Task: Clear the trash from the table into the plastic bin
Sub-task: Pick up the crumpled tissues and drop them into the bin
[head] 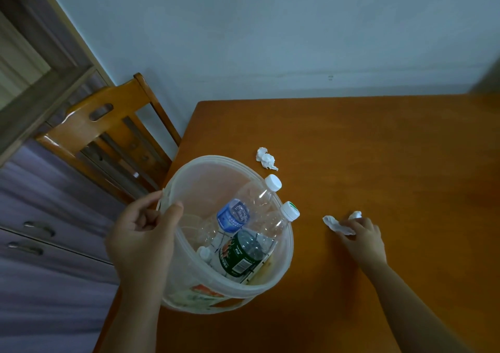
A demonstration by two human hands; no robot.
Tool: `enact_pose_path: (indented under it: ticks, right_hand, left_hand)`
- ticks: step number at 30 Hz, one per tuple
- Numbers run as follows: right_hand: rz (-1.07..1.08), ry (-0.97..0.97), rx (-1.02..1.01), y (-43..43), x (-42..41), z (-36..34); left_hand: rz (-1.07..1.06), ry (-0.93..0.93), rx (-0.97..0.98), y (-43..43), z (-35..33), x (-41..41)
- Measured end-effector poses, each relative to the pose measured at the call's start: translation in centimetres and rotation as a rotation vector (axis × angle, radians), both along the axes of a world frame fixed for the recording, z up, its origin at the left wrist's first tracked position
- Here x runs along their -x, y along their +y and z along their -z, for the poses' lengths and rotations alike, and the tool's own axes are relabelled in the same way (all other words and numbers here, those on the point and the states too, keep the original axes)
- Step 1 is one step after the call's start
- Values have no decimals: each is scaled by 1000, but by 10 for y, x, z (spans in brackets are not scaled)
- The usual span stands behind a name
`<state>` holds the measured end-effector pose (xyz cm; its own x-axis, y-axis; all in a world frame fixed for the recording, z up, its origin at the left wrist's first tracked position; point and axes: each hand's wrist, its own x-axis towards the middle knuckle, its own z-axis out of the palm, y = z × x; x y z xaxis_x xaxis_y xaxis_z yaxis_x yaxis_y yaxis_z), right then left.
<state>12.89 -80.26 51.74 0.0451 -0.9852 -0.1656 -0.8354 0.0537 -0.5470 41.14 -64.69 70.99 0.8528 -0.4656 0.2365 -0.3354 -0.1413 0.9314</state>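
The right hand (pixel 361 235) is closing on a crumpled tissue (pixel 338 225) on the counter (pixel 378 149) — the plastic bin (pixel 230 285) lies just left, its rim gripped by the left hand (pixel 143 231); another tissue wad (pixel 266 159) sits farther back.

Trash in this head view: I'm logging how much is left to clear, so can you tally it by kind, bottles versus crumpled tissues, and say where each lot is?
Plastic bottles: 3, all inside the plastic bin, blue-label, green-label, one clear.
Crumpled tissues: 2, both on the table, far one, near one under the right hand.
Total: 5
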Motion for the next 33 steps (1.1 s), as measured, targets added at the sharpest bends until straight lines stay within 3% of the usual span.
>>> enact_pose_path:
  ticks: [13,23,33]
  right_hand:
    - [6,99,40,94,-40,18]
    - [141,-117,71,148,-93,-6]
    - [176,-310,268,145,-144,-84]
  left_hand:
    - [101,22,1,31,5,-37]
    - [107,31,8,57,7,-88]
    - [98,72,55,67,3,-121]
